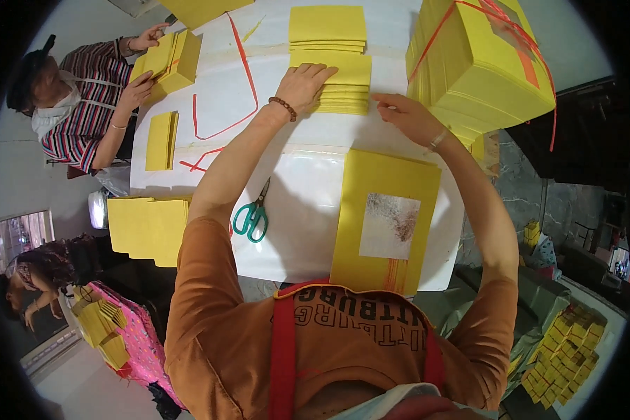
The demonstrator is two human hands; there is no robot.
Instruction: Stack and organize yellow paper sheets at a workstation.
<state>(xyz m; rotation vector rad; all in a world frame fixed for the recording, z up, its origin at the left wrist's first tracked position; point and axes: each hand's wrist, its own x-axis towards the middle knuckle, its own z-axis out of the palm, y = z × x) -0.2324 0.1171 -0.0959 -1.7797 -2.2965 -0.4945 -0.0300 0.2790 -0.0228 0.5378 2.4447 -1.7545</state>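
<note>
Two bare hands are at a yellow stack (pixel 351 87) near the far middle of the tabletop (pixel 294 210): the left hand (pixel 302 87) lies over its left part, fingers close together and slightly bent across the top piece, the thumb hidden, so whether they pinch anything I cannot tell; the right hand (pixel 411 120) is just beside its right edge, apart from it, index finger reaching out, the others loosely curled, with nothing visible in them. Left to right, a co-worker in a striped top (pixel 84 80) handles another yellow pile (pixel 182 63) at the white surface's edge; then come a small yellow bundle (pixel 161 141), a loose red strip (pixel 241 52), teal-handled scissors (pixel 252 218), a large yellow packet (pixel 392 175) with a pale, dark-smudged panel, and a tall yellow block (pixel 462 66) tied with red ribbon. Beyond the tabletop, a second person (pixel 63 266) bends at lower left, and many yellow bundles (pixel 563 357) are heaped at lower right. The stack itself is plain yellow, its flat pieces overlapping so that their near edges show as several stepped layers.
</note>
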